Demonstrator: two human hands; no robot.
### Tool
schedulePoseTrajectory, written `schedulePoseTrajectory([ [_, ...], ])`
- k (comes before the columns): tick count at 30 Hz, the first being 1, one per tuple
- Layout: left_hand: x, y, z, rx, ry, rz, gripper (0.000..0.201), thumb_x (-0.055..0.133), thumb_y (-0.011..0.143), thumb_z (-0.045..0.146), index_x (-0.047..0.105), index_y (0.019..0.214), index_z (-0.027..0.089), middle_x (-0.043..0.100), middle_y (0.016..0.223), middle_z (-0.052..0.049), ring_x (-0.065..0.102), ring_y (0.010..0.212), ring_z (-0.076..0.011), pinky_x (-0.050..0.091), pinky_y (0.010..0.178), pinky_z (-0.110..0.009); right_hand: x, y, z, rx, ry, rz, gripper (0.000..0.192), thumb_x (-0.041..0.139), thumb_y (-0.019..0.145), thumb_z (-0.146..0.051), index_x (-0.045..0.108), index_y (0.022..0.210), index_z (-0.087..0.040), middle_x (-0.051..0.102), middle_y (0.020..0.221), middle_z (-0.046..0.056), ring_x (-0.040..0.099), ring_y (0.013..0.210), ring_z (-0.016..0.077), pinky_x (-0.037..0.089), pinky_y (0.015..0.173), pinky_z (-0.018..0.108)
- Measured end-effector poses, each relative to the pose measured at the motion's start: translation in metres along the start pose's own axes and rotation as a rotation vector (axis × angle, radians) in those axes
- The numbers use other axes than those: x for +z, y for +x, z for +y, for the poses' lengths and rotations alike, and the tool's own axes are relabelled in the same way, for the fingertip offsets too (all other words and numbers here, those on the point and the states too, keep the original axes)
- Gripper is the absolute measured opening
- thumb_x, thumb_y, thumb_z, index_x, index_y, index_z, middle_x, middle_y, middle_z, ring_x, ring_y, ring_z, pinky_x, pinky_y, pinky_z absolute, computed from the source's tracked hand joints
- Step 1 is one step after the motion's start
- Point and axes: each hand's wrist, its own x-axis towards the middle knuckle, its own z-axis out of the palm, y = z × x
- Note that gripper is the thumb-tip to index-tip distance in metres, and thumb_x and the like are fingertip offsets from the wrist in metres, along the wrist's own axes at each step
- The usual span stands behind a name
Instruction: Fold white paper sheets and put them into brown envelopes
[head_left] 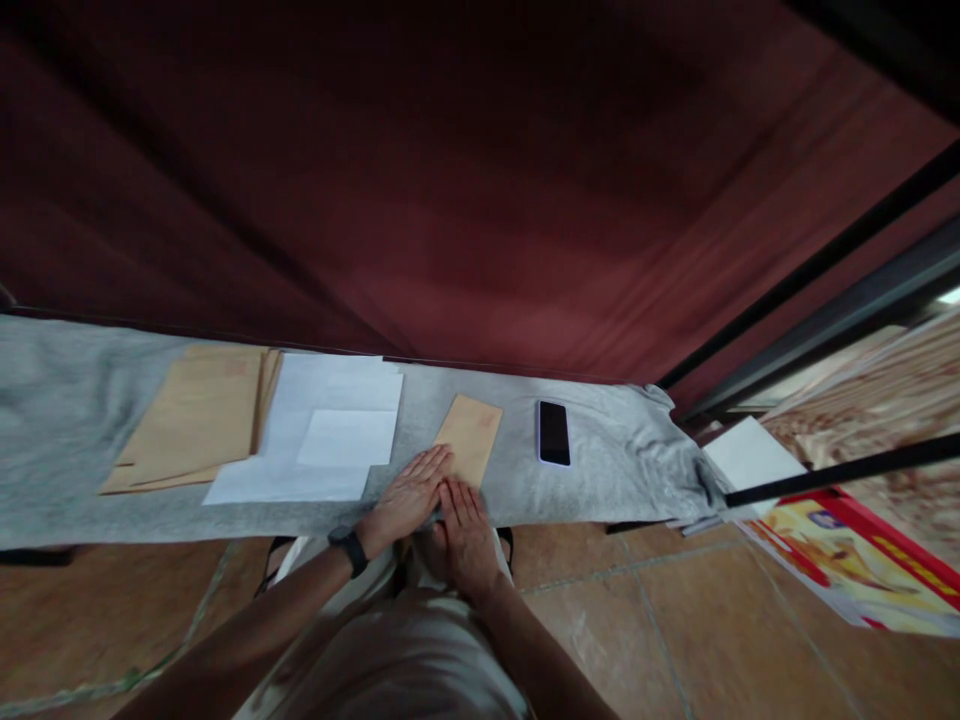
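A person presses both hands flat on the near end of a brown envelope point(471, 436) that lies on a grey cloth point(90, 420) spread over a long surface. The left hand point(407, 497), with a dark watch point(350, 549) on its wrist, rests palm down with the fingers stretched out and close together, their tips reaching the envelope's left edge. The right hand point(465, 530) lies just beside it, also open and flat, with the fingertips on the envelope's near edge; neither hand grips anything. The envelope points away from the person at a slight tilt, near the middle of the cloth. To its left lie several overlapping white sheets of paper point(322, 430), and further left a stack of brown envelopes point(195, 415) lies partly under them. To the right of the single envelope, well apart from the hands, a dark phone point(554, 432) lies face up. A dark red curtain point(450, 180) hangs behind the surface. At the far right, a white sheet point(750, 452) rests above a red and yellow printed poster point(847, 560) on the tiled floor point(660, 620).
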Motion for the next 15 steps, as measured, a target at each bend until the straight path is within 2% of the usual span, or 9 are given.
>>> schedulePoseTrajectory([
  [5, -0.004, 0.007, -0.002, -0.062, 0.064, 0.007, 0.056, 0.034, 0.101, 0.030, 0.043, 0.152, 0.009, 0.043, 0.159, -0.017, 0.035, 0.151, -0.0248, 0.027, 0.124, -0.046, -0.005, -0.006, 0.010, -0.001, -0.028, -0.048, 0.059, 0.044, 0.102, -0.026, 0.033, 0.157, -0.008, 0.044, 0.158, 0.016, 0.037, 0.149, 0.0261, 0.036, 0.120, 0.047],
  [10, -0.004, 0.035, 0.006, -0.053, 0.061, -0.012, 0.056, 0.031, 0.103, 0.032, 0.043, 0.152, 0.009, 0.043, 0.159, -0.015, 0.033, 0.152, -0.0233, 0.023, 0.126, -0.045, -0.003, -0.010, 0.012, 0.024, -0.037, -0.064, 0.063, 0.046, 0.102, -0.027, 0.028, 0.160, -0.009, 0.041, 0.160, 0.017, 0.034, 0.150, 0.0273, 0.035, 0.121, 0.050],
  [15, 0.004, 0.060, 0.006, -0.112, 0.057, -0.009, 0.058, 0.031, 0.102, 0.033, 0.042, 0.153, 0.008, 0.042, 0.159, -0.015, 0.033, 0.152, -0.0232, 0.023, 0.125, -0.044, -0.004, -0.010, 0.011, 0.005, -0.042, -0.079, 0.067, 0.046, 0.101, -0.025, 0.021, 0.161, -0.008, 0.037, 0.162, 0.018, 0.031, 0.152, 0.0268, 0.033, 0.122, 0.049],
])
